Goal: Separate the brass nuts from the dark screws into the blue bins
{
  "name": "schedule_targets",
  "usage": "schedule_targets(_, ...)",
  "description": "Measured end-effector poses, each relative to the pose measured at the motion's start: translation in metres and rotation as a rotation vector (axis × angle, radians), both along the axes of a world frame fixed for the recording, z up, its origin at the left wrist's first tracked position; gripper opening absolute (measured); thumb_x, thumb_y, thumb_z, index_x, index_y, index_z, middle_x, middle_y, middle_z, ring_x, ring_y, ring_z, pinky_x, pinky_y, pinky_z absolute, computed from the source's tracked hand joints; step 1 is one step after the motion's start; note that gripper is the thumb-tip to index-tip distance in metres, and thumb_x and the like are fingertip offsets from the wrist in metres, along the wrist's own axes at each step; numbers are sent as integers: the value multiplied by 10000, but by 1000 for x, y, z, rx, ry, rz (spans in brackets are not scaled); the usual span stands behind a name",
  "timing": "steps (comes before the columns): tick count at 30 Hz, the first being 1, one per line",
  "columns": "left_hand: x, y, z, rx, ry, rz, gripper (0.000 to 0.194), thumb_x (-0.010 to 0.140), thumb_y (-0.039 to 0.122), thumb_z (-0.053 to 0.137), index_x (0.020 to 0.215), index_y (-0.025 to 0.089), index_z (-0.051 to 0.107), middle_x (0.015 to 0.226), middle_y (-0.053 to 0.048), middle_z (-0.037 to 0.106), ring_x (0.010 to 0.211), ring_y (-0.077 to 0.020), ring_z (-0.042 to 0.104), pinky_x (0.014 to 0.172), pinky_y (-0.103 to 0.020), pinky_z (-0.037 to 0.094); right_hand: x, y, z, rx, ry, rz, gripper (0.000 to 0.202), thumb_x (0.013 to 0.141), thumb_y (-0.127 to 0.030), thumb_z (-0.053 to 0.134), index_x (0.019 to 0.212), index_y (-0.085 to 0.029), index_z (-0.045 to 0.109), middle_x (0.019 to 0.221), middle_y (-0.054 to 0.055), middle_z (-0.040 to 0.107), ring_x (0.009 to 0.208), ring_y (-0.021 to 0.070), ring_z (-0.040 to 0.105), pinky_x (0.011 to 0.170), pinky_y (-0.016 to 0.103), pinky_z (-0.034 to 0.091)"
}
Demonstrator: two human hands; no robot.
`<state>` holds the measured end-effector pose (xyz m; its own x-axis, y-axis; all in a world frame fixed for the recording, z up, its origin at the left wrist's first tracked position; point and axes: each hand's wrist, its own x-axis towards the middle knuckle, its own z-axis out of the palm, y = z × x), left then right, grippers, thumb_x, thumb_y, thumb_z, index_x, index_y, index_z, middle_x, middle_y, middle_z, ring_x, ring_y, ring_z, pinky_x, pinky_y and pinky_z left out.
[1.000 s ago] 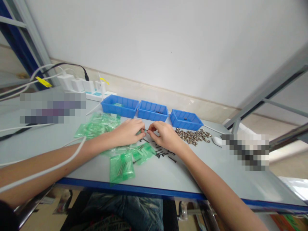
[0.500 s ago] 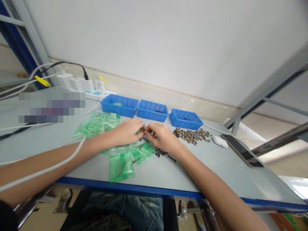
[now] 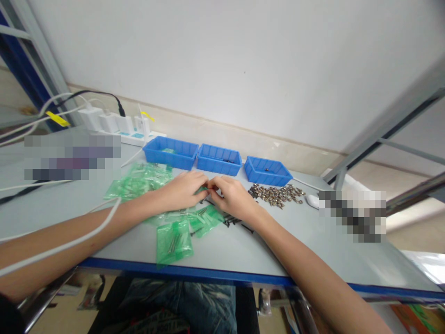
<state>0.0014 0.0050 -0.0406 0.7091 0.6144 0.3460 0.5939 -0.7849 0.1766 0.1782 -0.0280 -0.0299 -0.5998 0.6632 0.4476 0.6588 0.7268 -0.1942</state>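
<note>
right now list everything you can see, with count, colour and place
blue bins: 3, blue, in a row by the wall
green bags: several, overlapping, translucent green, around the left hand
metal pieces: many, silver-brown, piled before the right bin
screws: several, dark, loose below the right hand
power strip: 1, white, back left
white case: 1, right of the metal pieces
pixelated patches: 2, mixed colours, far left and right, contents unreadable
table: 1, grey, blue edge, underneath
wall: 1, white, behind
left hand: 1, bare, centre
right hand: 1, bare, fingertips at the left's
</note>
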Motion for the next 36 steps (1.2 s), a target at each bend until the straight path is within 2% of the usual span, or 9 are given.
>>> schedule_targets(7, 1, -1, 2, -2, 16, 9, 134, 824, 259, 434, 819, 161, 525, 859, -64, 574, 829, -198, 519, 746, -331, 403, 0, 2, -3, 31, -2, -4, 80, 824, -130, 451, 840, -151, 526, 778, 50, 579, 715, 148, 504, 671, 256, 390)
schedule_targets(13, 3, -2, 4, 4, 45, 62, 233, 888, 208, 309, 792, 162, 516, 835, -60, 585, 804, -190, 533, 724, -323, 399, -1, 2, -3, 85, -17, -30, 104, 850, -149, 437, 842, -144, 541, 784, 60, 589, 733, 154, 509, 689, 258, 391)
schedule_targets(28, 2, -2, 6, 49, 54, 154, 285, 875, 265, 371, 798, 172, 630, 830, -57, 674, 804, -216, 600, 711, -320, 395, -2, 1, -3, 141, -71, -25, 140, 869, -152, 429, 783, -148, 539, 723, 39, 578, 687, 143, 490, 638, 250, 363)
schedule_targets(36, 2, -2, 5, 87, 62, 209, 302, 869, 292, 392, 850, 203, 679, 860, -45, 704, 849, -218, 621, 777, -339, 391, -1, 1, -5, 153, -73, -14, 120, 854, -132, 442, 779, -148, 535, 707, 34, 569, 674, 143, 486, 625, 251, 364)
